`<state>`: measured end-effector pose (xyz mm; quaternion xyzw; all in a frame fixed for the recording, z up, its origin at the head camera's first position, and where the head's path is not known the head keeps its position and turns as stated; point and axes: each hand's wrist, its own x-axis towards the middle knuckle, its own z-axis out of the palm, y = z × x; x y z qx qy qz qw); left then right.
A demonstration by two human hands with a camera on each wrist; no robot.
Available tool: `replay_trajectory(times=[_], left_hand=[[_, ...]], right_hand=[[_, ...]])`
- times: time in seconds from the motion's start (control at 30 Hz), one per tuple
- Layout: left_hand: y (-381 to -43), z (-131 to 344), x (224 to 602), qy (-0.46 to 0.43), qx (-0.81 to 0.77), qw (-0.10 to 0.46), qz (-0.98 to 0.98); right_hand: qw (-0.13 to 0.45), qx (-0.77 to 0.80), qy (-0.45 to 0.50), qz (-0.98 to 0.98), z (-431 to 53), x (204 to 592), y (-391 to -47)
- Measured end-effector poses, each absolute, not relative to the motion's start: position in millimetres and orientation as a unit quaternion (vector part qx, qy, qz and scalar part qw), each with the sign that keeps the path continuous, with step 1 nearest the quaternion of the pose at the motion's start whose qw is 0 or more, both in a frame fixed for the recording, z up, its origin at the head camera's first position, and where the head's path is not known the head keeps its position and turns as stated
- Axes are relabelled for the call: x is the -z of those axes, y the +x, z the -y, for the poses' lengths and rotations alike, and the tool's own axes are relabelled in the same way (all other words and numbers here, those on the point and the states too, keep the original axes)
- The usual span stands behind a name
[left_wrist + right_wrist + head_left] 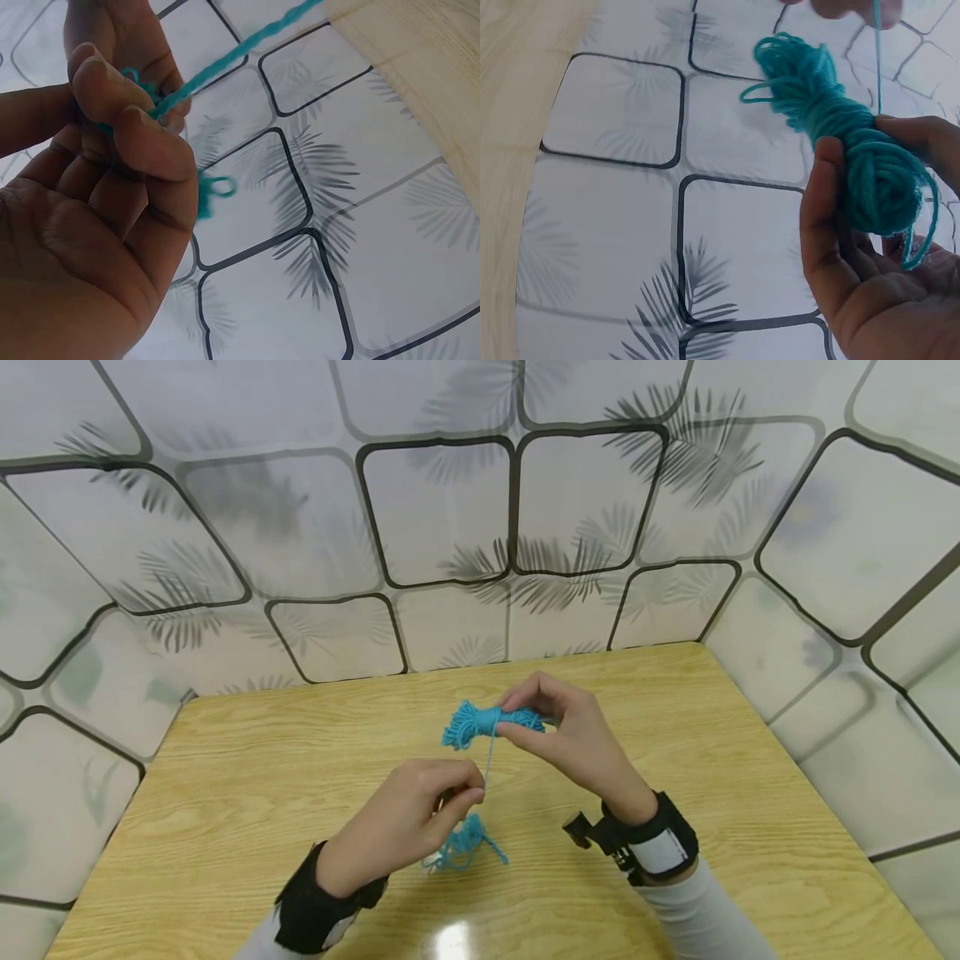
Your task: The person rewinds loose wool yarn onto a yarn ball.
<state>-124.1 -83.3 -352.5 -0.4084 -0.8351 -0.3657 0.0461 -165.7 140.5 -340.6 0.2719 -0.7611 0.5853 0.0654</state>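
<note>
Yarn (485, 721) is held by right grip (576, 739), left grip (405, 810) seemingly pinching its strand (490, 762), between table's (300, 760) side edges.

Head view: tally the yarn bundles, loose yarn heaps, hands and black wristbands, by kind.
Yarn bundle: 1
Loose yarn heap: 1
Hands, left hand and right hand: 2
Black wristbands, left wristband and right wristband: 2
Total: 6
</note>
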Motion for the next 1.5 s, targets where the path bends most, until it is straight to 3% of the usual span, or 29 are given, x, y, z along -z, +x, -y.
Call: replay_trajectory(times=[0.37, 0.57, 0.7, 0.8, 1.5], left_hand=[[-131.7, 83.6, 361.6, -0.409, 0.366, 0.041, 0.835], [-134.3, 85.0, 361.7, -0.378, 0.384, 0.018, 0.842], [-135.3, 85.6, 360.6, -0.380, 0.386, 0.030, 0.840], [-134.7, 86.7, 359.8, -0.385, 0.390, 0.039, 0.836], [-133.6, 89.0, 358.3, -0.385, 0.393, 0.038, 0.834]], right_hand=[[-0.024, -0.669, 0.359, 0.651, -146.6, 336.1, -163.1], [-0.088, -0.647, 0.438, 0.618, -145.8, 334.5, -159.4], [-0.153, -0.611, 0.456, 0.629, -143.9, 335.2, -156.9], [-0.168, -0.577, 0.454, 0.657, -143.2, 336.5, -156.8], [-0.071, -0.398, 0.397, 0.824, -141.7, 343.7, -165.3]])
